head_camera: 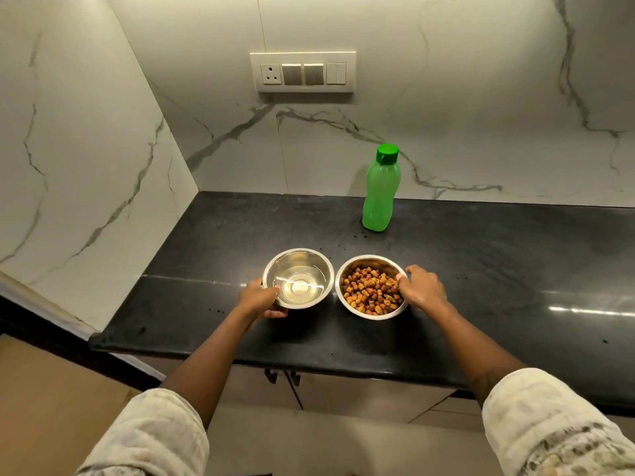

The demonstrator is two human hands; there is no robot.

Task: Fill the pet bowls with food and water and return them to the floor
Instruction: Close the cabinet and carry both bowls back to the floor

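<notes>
Two steel bowls stand side by side on the black counter (481, 269). The left bowl (309, 266) holds clear water. My left hand (259, 298) grips its near left rim, thumb over the edge and fingers under. The right bowl (364, 266) is filled with brown kibble (371, 292). My right hand (421, 286) holds that bowl's right rim, thumb at the edge. A green plastic bottle (380, 190) with its green cap on stands upright behind the bowls, near the wall.
Marble walls close off the counter at the back and left, with a switch panel (302, 72) on the back wall. Small crumbs dot the counter. Cabinet doors (343, 393) sit under the counter edge, with tan floor (51, 407) at the lower left.
</notes>
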